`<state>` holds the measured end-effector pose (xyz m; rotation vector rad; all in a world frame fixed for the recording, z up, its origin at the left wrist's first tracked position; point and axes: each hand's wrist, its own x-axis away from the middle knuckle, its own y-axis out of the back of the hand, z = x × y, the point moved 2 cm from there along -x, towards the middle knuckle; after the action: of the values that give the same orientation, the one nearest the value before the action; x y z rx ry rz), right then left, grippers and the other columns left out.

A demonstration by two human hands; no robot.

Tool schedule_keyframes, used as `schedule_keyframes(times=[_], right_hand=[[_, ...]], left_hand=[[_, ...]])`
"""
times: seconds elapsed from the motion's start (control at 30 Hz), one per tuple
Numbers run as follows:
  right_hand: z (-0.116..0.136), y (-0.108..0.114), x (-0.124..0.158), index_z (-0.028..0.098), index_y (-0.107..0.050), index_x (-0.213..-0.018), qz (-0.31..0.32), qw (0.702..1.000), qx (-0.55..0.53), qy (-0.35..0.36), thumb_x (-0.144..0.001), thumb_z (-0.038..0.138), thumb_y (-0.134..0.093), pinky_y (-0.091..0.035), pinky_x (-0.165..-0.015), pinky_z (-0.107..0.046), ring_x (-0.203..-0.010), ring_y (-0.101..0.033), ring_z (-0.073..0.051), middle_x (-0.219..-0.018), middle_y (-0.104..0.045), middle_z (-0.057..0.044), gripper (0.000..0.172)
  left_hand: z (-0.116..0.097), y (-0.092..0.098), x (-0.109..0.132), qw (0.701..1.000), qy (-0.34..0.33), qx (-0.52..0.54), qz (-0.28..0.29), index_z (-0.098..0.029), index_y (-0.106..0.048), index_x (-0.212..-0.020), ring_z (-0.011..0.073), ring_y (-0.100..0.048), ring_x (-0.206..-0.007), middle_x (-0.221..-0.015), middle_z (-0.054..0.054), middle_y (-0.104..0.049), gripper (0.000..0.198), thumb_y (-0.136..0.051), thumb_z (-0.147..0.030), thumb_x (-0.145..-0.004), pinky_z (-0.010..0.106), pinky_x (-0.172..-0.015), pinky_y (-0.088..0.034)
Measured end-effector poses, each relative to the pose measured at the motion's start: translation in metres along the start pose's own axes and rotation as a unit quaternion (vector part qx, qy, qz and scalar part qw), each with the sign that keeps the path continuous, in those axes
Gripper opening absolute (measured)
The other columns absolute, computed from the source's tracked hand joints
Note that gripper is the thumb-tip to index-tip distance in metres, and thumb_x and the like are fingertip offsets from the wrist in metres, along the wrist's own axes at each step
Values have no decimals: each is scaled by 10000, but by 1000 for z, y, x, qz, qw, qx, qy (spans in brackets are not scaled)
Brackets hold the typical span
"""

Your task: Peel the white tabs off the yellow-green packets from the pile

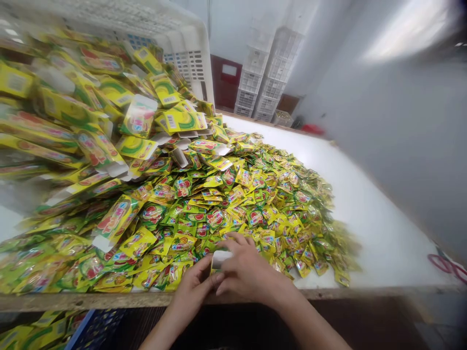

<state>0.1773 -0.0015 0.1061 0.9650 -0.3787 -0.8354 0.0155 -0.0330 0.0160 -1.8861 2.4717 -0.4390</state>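
Observation:
Near the front edge of the table, my left hand [195, 284] is closed around a small carton [220, 259] whose white flap stands up at the top. My right hand [242, 267] is at the carton's right side, its thumb and a finger against it, while its other fingers stretch over the pile. Most of the carton is hidden by my hands. Around and beyond them spreads a heap of small shiny yellow and green sachets [219, 218] with fruit pictures. To the left, many yellow cartons [182, 119] lie heaped, several with flaps open.
A white plastic crate [199, 58] lies tipped at the back left, cartons spilling from it. Stacked white crates [268, 87] stand behind the white table [379, 228]. Red-handled scissors [440, 262] rest at the right. Below the table edge is a blue crate [82, 328] beside yellow cartons.

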Motion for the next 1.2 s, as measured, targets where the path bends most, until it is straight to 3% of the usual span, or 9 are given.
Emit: schedule_keyframes(times=[0.1, 0.17, 0.33, 0.43, 0.57, 0.73, 0.87, 1.0, 1.2], right_hand=[[-10, -4, 14, 289, -737, -1005, -123, 973, -167, -98, -853, 325, -696, -461, -907, -392, -1033, -581, -221, -1099, -659, -55, 161], [-16, -17, 24, 253, -726, -981, -151, 917, -316, -190, -838, 326, -695, -517, -685, -312, -753, -626, -177, -862, -677, -32, 163], [-17, -55, 31, 192, -659, -835, -78, 743, -594, -299, -629, 331, -854, -320, -363, -158, -419, -435, -62, -604, -596, 51, 315], [-16, -56, 27, 176, -667, -849, -47, 706, -654, -269, -595, 296, -871, -385, -399, -163, -487, -469, -63, -735, -625, 18, 347], [-15, -48, 23, 169, -680, -806, -96, 746, -610, -249, -743, 351, -749, -467, -486, -217, -528, -502, -97, -677, -578, 13, 205], [-7, -37, 17, 199, -698, -862, -162, 911, -344, -158, -849, 244, -590, -512, -648, -258, -753, -563, -157, -802, -601, -24, 118], [-14, -43, 12, 211, -700, -950, -80, 873, -442, -191, -801, 221, -603, -504, -464, -222, -566, -537, -115, -784, -602, 4, 177], [-19, -45, 8, 220, -768, -918, -163, 867, -432, -187, -807, 264, -650, -520, -447, -212, -614, -581, -125, -852, -608, -25, 169], [-15, -41, 3, 224, -788, -857, -186, 848, -451, -209, -780, 353, -734, -517, -444, -217, -563, -604, -121, -797, -622, -20, 159]], left_hand=[[-2, 5, 4, 999, 30, 5, -39, -251, -694, -1181, 279, -579, -1162, -1198, 39, -707, 354, -626, -402, -869, 354, -1012, -415], [-5, 6, 6, 996, 58, 29, -55, -236, -722, -1130, 284, -540, -1213, -1187, 48, -709, 326, -594, -408, -885, 371, -1068, -359], [-20, -4, 8, 983, 116, 138, 15, -185, -734, -962, 240, -621, -969, -956, 49, -739, 241, -599, -148, -766, 324, -896, -428], [-25, -6, 9, 978, 123, 167, -4, -195, -691, -915, 209, -610, -904, -898, 25, -713, 264, -581, -85, -702, 299, -818, -428], [-22, -1, 11, 978, 108, 178, -4, -216, -670, -1046, 222, -589, -1016, -1037, 40, -694, 283, -676, -192, -765, 310, -892, -418], [-16, 4, 12, 977, 114, 178, -40, -226, -679, -1040, 208, -598, -976, -1044, 38, -693, 272, -729, -250, -773, 293, -846, -447], [-15, 4, 9, 982, 104, 156, -28, -208, -686, -1010, 219, -609, -969, -1001, 48, -701, 256, -746, -268, -769, 303, -850, -459], [-10, 8, 4, 990, 66, 87, -93, -216, -713, -1002, 218, -605, -1028, -1037, 43, -721, 218, -713, -327, -815, 302, -923, -440], [-8, 9, 0, 985, 6, -12, -171, -233, -757, -1017, 266, -625, -1100, -1107, 53, -743, 265, -717, -380, -801, 339, -983, -460]])
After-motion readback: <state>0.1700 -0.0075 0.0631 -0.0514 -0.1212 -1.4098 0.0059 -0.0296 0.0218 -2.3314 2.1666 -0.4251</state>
